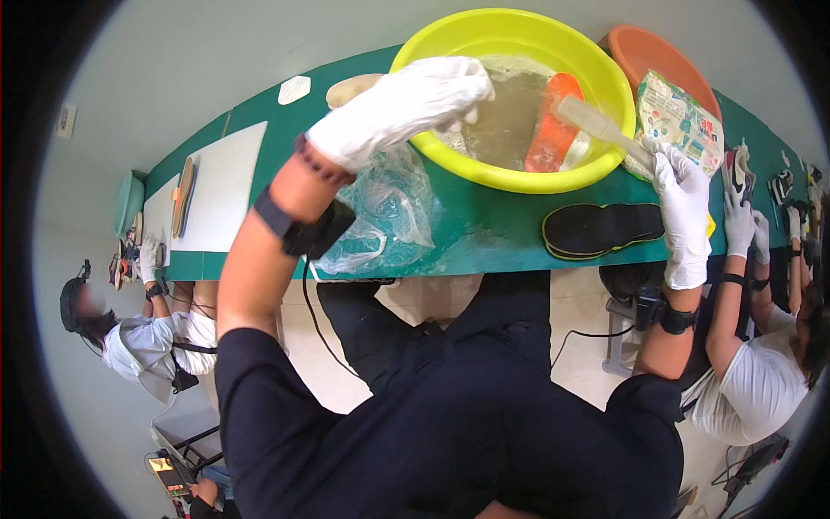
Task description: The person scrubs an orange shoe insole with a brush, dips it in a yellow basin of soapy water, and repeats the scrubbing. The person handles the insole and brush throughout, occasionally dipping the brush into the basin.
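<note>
Clearly risky at several spots, taken from frame left to right. At centre left, a crumpled clear plastic bag (389,216) lying on the green counter (484,229) right under the basin rim: any slop lands there and runs toward the edge. Above it, gloved left hand (424,95) reaching over the rim of the yellow basin (519,169), fingers curled loosely, grasping nothing visible; leaning on the rim could tip the murky water out. Inside the basin, upper centre, an orange insole (553,125) soaking, slippery when lifted. At right, gloved right hand (679,195) closed around a pale brush handle (605,128); hard scrubbing could splash the black insoles (601,229) and the printed packet (683,121) nearby.
</note>
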`<state>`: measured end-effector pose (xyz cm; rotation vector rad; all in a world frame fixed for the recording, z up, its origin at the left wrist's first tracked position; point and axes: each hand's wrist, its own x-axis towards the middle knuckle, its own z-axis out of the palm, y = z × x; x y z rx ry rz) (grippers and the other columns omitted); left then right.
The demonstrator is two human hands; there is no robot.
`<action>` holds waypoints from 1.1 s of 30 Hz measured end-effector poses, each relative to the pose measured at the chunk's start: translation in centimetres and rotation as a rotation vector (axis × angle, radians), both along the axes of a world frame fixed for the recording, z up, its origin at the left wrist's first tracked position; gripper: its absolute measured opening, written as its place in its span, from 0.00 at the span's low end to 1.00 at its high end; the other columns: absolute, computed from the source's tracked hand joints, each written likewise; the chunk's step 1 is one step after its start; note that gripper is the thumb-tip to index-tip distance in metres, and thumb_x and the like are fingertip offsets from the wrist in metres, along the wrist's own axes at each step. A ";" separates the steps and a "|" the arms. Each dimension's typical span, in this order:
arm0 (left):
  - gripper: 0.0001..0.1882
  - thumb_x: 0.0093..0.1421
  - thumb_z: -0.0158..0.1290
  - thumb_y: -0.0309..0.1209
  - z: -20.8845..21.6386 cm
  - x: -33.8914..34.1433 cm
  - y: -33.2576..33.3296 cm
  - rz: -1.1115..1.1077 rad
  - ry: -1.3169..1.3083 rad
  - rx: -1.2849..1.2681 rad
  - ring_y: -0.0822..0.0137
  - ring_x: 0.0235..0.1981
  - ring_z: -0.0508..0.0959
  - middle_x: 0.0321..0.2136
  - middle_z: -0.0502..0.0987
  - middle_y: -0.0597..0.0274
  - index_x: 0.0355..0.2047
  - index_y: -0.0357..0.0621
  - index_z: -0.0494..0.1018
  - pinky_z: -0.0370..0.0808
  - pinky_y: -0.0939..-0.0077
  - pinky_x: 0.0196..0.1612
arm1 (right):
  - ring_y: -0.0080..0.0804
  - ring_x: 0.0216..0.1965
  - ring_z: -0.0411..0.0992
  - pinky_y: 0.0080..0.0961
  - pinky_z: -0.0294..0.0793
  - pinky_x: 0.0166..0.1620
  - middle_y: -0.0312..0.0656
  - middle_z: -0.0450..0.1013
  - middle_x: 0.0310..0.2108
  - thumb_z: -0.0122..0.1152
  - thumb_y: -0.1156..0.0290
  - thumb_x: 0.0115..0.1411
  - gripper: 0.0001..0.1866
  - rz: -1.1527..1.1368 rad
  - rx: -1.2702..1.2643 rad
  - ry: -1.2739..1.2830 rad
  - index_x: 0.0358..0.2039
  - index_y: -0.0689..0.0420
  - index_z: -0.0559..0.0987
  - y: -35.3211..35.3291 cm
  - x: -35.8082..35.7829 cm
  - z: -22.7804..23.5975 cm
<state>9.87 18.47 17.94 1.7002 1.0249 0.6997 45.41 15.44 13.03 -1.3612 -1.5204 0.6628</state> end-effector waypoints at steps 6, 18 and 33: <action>0.19 0.62 0.50 0.44 -7.2 6.7 10.2 -0.453 0.772 0.340 0.57 0.37 0.77 0.34 0.78 0.57 0.42 0.42 0.77 0.71 0.66 0.41 | 0.08 0.23 0.60 0.08 0.56 0.24 0.30 0.72 0.28 0.52 0.71 0.66 0.16 -0.173 -0.021 0.288 0.51 0.62 0.77 -1.1 -1.1 -1.0; 0.24 0.53 0.60 0.42 -14.5 12.6 17.8 -0.122 0.505 -0.407 0.59 0.39 0.78 0.37 0.79 0.51 0.45 0.39 0.76 0.75 0.67 0.45 | 0.08 0.14 0.52 0.10 0.47 0.16 0.25 0.63 0.20 0.53 0.68 0.67 0.17 -0.210 -0.050 0.641 0.51 0.66 0.74 -6.7 -1.4 -4.0; 0.16 0.63 0.44 0.29 -4.1 0.2 10.1 0.317 0.104 -0.147 0.70 0.24 0.77 0.34 0.78 0.56 0.51 0.41 0.65 0.80 0.76 0.33 | 0.08 0.13 0.53 0.09 0.50 0.15 0.26 0.61 0.16 0.51 0.67 0.67 0.16 -0.083 -0.150 0.826 0.49 0.65 0.75 -9.8 -3.9 -5.5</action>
